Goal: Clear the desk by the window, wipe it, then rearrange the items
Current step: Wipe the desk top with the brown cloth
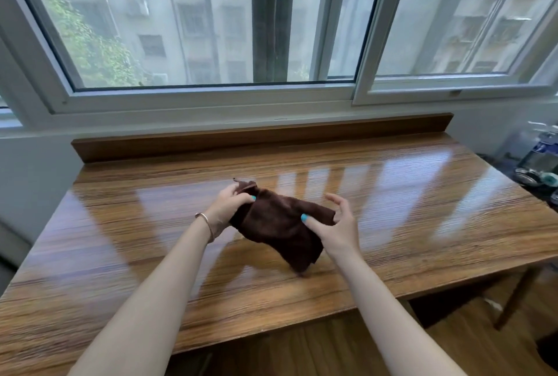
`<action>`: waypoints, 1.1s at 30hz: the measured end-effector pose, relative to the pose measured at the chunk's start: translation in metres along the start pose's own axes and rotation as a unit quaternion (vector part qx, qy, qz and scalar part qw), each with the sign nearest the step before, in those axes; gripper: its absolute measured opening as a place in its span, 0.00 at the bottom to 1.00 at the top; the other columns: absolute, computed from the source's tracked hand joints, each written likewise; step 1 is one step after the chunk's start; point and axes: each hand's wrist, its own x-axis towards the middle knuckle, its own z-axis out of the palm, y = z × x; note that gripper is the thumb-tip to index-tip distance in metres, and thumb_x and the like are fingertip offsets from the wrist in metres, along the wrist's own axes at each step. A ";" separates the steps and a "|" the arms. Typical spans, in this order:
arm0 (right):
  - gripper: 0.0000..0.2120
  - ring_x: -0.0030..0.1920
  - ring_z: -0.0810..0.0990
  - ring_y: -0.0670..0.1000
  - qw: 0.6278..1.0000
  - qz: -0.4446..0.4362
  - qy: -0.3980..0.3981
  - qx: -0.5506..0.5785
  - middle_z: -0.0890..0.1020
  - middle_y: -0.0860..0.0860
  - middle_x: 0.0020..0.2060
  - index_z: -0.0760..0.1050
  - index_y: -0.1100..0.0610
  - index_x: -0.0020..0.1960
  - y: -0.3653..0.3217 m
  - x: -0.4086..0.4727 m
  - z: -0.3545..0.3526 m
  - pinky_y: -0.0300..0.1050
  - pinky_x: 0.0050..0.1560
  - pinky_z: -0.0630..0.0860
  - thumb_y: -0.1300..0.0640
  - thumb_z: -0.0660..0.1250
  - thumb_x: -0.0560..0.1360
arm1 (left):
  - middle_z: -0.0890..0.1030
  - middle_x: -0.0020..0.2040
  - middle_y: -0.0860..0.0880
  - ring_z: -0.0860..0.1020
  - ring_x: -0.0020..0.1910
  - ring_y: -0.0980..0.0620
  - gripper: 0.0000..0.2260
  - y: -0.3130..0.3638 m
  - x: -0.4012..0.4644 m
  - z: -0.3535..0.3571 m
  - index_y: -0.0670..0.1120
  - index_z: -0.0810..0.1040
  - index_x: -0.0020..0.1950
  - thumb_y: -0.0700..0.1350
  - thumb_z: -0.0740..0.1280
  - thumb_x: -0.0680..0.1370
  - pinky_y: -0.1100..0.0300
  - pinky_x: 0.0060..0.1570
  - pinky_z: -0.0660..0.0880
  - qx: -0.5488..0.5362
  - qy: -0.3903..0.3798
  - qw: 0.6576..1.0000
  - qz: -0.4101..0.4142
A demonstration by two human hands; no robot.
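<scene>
Dark brown cloth, soft and napped, bunched into limp elongated wad, held above glossy wood-grain desk (window reflections streak its surface). Long axis slanting from far-left corner down to near-right tip, which droops toward desk. Left hand gripping upper-left end. Right hand pinching right edge, thumb on top, fingers spread behind.

Glossy wood-grain desk set against the wall beneath the window, with a raised wooden lip along its far edge and window reflections across its right half; a brown cloth's lower corner appears to touch the top near the centre.
</scene>
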 end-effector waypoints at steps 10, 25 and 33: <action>0.19 0.61 0.77 0.41 0.990 -0.049 0.002 0.132 0.80 0.48 0.59 0.78 0.53 0.62 -0.021 0.053 -0.032 0.35 0.62 0.73 0.63 0.72 0.73 | 0.76 0.50 0.46 0.70 0.34 0.49 0.25 0.018 0.026 0.031 0.62 0.74 0.62 0.32 0.56 0.79 0.57 0.34 0.70 -0.070 -0.023 0.985 0.159; 0.36 0.70 0.68 0.57 0.982 0.016 -0.165 -0.086 0.68 0.58 0.72 0.79 0.38 0.58 -0.045 0.157 -0.024 0.54 0.71 0.68 0.58 0.84 0.55 | 0.74 0.61 0.56 0.74 0.60 0.55 0.35 0.040 0.118 0.013 0.62 0.71 0.63 0.60 0.78 0.57 0.60 0.58 0.75 0.149 -0.103 0.964 0.196; 0.36 0.77 0.55 0.58 0.956 0.002 -0.172 -0.239 0.46 0.60 0.78 0.75 0.42 0.65 -0.046 0.201 -0.009 0.49 0.72 0.63 0.64 0.80 0.62 | 0.74 0.61 0.52 0.72 0.61 0.54 0.31 0.013 0.156 0.016 0.65 0.72 0.58 0.53 0.80 0.60 0.55 0.64 0.71 0.202 -0.027 0.954 0.218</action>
